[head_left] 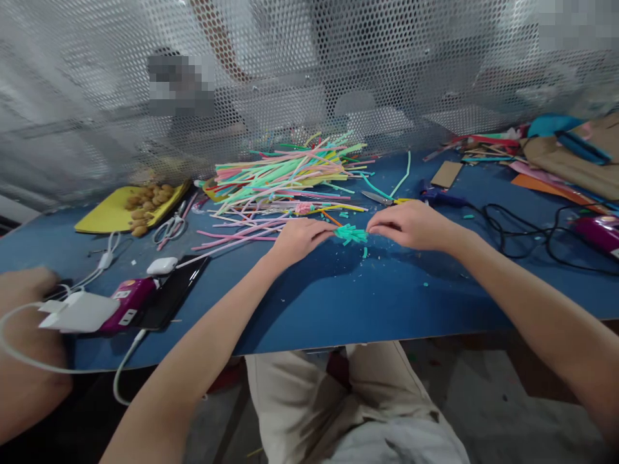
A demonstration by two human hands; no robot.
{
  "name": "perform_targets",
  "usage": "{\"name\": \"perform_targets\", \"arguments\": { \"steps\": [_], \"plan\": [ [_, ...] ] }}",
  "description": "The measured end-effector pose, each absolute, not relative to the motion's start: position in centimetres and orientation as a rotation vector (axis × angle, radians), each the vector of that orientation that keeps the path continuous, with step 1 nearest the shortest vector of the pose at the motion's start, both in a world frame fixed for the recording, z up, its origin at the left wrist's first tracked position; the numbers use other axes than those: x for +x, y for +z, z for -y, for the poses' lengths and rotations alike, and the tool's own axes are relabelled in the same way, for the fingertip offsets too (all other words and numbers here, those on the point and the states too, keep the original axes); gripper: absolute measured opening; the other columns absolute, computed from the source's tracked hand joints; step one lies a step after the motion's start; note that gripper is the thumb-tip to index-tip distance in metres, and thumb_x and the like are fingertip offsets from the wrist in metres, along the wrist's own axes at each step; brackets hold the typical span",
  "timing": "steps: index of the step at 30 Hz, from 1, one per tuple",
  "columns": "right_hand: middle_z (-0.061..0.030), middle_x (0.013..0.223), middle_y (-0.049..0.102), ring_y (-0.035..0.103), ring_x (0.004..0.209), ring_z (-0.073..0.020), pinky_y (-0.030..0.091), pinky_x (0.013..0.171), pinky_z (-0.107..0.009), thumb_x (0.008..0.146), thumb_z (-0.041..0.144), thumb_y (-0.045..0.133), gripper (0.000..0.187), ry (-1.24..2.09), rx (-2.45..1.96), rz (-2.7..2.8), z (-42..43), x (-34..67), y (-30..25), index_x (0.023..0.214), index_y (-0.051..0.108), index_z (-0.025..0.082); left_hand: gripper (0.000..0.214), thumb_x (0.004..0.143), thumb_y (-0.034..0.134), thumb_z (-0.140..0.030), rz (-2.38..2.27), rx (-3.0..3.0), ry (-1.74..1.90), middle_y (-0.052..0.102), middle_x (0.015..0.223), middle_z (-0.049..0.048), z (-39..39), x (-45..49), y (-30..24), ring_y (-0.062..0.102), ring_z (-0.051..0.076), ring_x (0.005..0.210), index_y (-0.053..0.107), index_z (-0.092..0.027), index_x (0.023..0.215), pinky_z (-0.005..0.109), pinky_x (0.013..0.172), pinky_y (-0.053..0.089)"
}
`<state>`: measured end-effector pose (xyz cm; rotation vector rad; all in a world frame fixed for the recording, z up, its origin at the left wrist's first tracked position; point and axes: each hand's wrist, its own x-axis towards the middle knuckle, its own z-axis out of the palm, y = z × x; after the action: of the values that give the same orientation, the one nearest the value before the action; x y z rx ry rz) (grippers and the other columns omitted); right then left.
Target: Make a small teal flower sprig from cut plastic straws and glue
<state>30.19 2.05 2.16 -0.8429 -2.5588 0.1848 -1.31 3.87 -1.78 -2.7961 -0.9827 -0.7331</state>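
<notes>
Over the blue tabletop (300, 328), near heaped pipe cleaners (285, 167): teal pipe-cleaner cluster (351, 234), pinched at left end by left hand (297, 240), right end by right hand (416, 225). Best held level, lightly, pieces uncrushed.

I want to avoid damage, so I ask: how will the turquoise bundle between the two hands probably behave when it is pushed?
The turquoise bundle is probably light, as its pieces look thin and short. It may shed bits, since loose turquoise scraps lie nearby. Rolling seems unlikely, because its pieces stick out unevenly.
</notes>
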Motion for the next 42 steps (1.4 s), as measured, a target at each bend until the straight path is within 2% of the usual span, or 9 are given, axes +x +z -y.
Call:
{"name": "perform_targets", "arguments": {
  "steps": [6, 12, 19, 23, 26, 33, 37, 40, 42],
  "plan": [
    [-0.0089, 0.112, 0.071, 0.067, 0.089, -0.0168, 0.049, 0.076, -0.029, 0.104, 0.023, 0.042, 0.032, 0.154, -0.731, 2.386, -2.1, 29.9, 1.6, 0.113, 0.073, 0.023, 0.030, 0.105, 0.051, -0.039, 1.088, -2.770, -0.694, 0.081, 0.106, 0.0032, -3.5, -1.6, -1.2, 0.077, 0.017, 0.090, 0.073, -0.022, 0.115, 0.026, 0.077, 0.054],
    [0.0036, 0.063, 0.063, 0.046, 0.048, -0.0102, 0.038, 0.054, -0.028, 0.099, 0.033, 0.057, 0.023, 0.234, -0.975, 2.260, -1.4, 30.0, 2.1, 0.114, 0.072, 0.023, 0.030, 0.105, 0.052, -0.042, 1.049, -2.799, -0.627, 0.082, 0.106, 0.0018, -3.0, -1.4, -1.5, 0.078, 0.017, 0.092, 0.075, -0.025, 0.115, 0.025, 0.074, 0.053],
    [0.0052, 0.050, 0.051, 0.040, 0.044, -0.0079, 0.036, 0.050, -0.027, 0.101, 0.042, 0.054, 0.035, 0.344, -0.966, 2.350, -3.2, 32.2, 1.7, 0.081, 0.075, 0.024, 0.028, 0.106, 0.051, -0.037, 0.840, -2.859, -0.530, 0.082, 0.105, 0.0032, -2.2, -0.7, -0.9, 0.076, 0.016, 0.085, 0.075, -0.023, 0.109, 0.030, 0.078, 0.051],
    [-0.0031, 0.105, 0.073, 0.064, 0.075, -0.0152, 0.056, 0.071, -0.032, 0.097, 0.037, 0.060, 0.036, 0.225, -0.889, 2.237, -4.7, 33.6, 1.1, 0.132, 0.066, 0.031, 0.026, 0.106, 0.051, -0.036, 0.761, -2.859, -0.539, 0.082, 0.101, 0.0038, -2.0, -0.4, -0.9, 0.075, 0.015, 0.082, 0.074, -0.022, 0.107, 0.030, 0.079, 0.049],
    [-0.0089, 0.148, 0.054, 0.064, 0.113, -0.0273, 0.060, 0.090, -0.044, 0.092, 0.040, 0.066, 0.062, 0.152, -0.826, 2.186, -5.6, 34.5, 1.3, 0.151, 0.049, 0.035, 0.024, 0.105, 0.053, -0.035, 0.738, -2.898, -0.533, 0.081, 0.097, 0.0027, -1.6, -0.4, -0.9, 0.074, 0.015, 0.078, 0.074, -0.023, 0.104, 0.028, 0.073, 0.047],
    [-0.0122, 0.156, 0.048, 0.047, 0.141, -0.0365, 0.048, 0.109, -0.056, 0.093, 0.050, 0.062, 0.064, 0.000, -1.112, 2.235, -7.4, 37.2, 1.4, 0.152, 0.048, 0.028, 0.023, 0.099, 0.054, -0.036, 0.803, -3.156, -0.332, 0.078, 0.088, 0.0027, -0.4, -0.4, 0.5, 0.071, 0.015, 0.075, 0.074, -0.025, 0.096, 0.026, 0.063, 0.043],
    [-0.0094, 0.112, 0.073, 0.067, 0.102, -0.0289, 0.052, 0.092, -0.047, 0.093, 0.053, 0.061, 0.050, 0.027, -1.403, 2.242, -8.4, 38.7, 0.8, 0.135, 0.064, 0.026, 0.040, 0.104, 0.045, -0.040, 0.906, -3.083, -0.222, 0.073, 0.074, 0.0036, -0.6, -0.3, 0.7, 0.067, 0.016, 0.067, 0.070, -0.023, 0.077, 0.029, 0.056, 0.034],
    [0.0016, 0.057, 0.058, 0.051, 0.055, -0.0150, 0.041, 0.063, -0.032, 0.096, 0.048, 0.058, 0.035, 0.201, -1.529, 2.246, -8.3, 39.2, 1.0, 0.113, 0.076, 0.024, 0.049, 0.105, 0.043, -0.043, 1.095, -2.876, -0.298, 0.068, 0.065, 0.0043, -0.9, 0.1, -0.1, 0.064, 0.017, 0.062, 0.063, -0.021, 0.067, 0.030, 0.054, 0.028],
    [0.0020, 0.050, 0.052, 0.042, 0.050, -0.0125, 0.033, 0.059, -0.032, 0.096, 0.048, 0.059, 0.035, 0.219, -1.556, 2.228, -7.9, 39.4, 1.5, 0.103, 0.080, 0.021, 0.043, 0.105, 0.046, -0.044, 1.193, -2.817, -0.430, 0.072, 0.073, 0.0034, -1.1, 0.5, -0.7, 0.067, 0.017, 0.068, 0.067, -0.022, 0.075, 0.029, 0.055, 0.031]
  ]
}}
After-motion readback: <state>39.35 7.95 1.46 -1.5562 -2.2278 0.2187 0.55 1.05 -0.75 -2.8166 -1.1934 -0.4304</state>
